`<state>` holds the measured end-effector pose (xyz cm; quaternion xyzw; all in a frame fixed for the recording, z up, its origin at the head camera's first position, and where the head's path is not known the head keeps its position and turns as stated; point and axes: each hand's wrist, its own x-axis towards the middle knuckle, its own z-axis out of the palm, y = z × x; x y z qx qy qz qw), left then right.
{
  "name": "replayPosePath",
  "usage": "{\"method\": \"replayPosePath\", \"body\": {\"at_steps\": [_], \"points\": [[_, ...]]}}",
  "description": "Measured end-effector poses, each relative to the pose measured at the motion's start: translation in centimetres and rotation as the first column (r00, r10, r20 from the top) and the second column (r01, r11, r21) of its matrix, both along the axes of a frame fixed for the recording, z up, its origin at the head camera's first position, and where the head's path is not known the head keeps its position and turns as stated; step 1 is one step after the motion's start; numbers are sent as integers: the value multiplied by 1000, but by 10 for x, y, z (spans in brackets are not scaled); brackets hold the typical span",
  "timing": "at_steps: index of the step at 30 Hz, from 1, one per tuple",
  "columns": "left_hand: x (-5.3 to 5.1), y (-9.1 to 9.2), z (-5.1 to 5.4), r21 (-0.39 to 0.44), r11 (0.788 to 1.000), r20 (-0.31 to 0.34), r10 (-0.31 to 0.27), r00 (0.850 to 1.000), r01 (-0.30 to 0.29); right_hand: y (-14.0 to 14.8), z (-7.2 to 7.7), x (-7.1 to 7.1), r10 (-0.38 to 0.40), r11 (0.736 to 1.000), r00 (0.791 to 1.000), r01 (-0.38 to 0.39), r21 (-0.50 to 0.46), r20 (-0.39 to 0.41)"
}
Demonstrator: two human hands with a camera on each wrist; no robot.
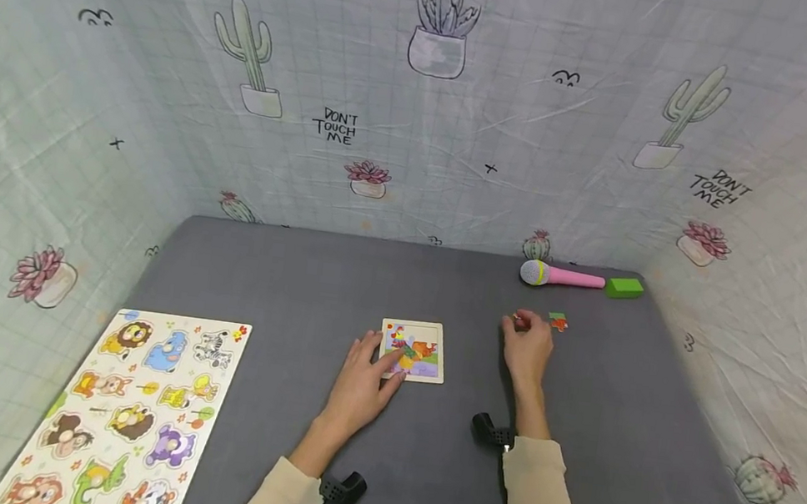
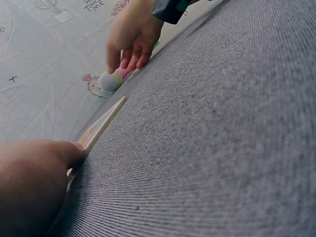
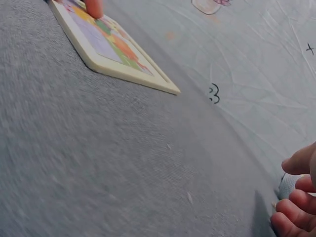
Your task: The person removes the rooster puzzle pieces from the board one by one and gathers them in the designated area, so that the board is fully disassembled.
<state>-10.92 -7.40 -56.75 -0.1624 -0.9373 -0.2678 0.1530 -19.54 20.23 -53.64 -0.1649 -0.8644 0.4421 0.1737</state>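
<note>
A small square puzzle board [image 1: 409,377] with a pale frame and a colourful picture is under the fingers of my left hand [image 1: 361,381]. One finger touches the picture, and the thumb rests at the near edge, also seen in the left wrist view. To the right, my right hand [image 1: 529,351] reaches down to the table, its fingertips at a small, mostly hidden piece. In the right wrist view, the thumb [image 3: 298,162] stands apart from the other bent fingers. Just right of this hand lies a green and orange piece [image 1: 558,321].
A pink toy microphone [image 1: 576,279] and a green block [image 1: 624,288] lie at the back right of the grey table [image 1: 437,475]. A large animal puzzle board [image 1: 154,377] is at the left. Patterned cloth [image 1: 495,120] hangs around the back and sides.
</note>
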Motion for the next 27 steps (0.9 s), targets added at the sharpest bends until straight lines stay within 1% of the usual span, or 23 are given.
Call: {"method": "replayPosePath", "body": {"at_steps": [4, 10, 15, 18, 22, 25, 27], "points": [[1, 1, 0, 10, 1000, -3, 1, 1000, -1, -7, 1, 2, 22, 1000, 1000, -22, -11, -9], [-1, 1, -1, 23, 1000, 18, 8, 1000, -8, -25, 4, 3, 82, 996, 995, -83, -21, -53], [1, 1, -3, 36, 999, 40, 9, 999, -10, -45, 3, 6, 135, 991, 989, -136, -17, -67], [1, 0, -3, 42, 999, 45, 12, 999, -14, -58, 5, 7, 172, 985, 981, -172, 4, -90], [1, 0, -2, 45, 999, 31, 20, 999, -21, -75, 6, 7, 229, 973, 966, -229, 14, -118], [0, -1, -2, 47, 999, 22, 16, 1000, -17, -86, 5, 9, 270, 963, 958, -269, 25, -99], [1, -1, -2, 55, 998, 30, 14, 999, -15, -92, 4, 11, 300, 954, 951, -299, 32, -72]]}}
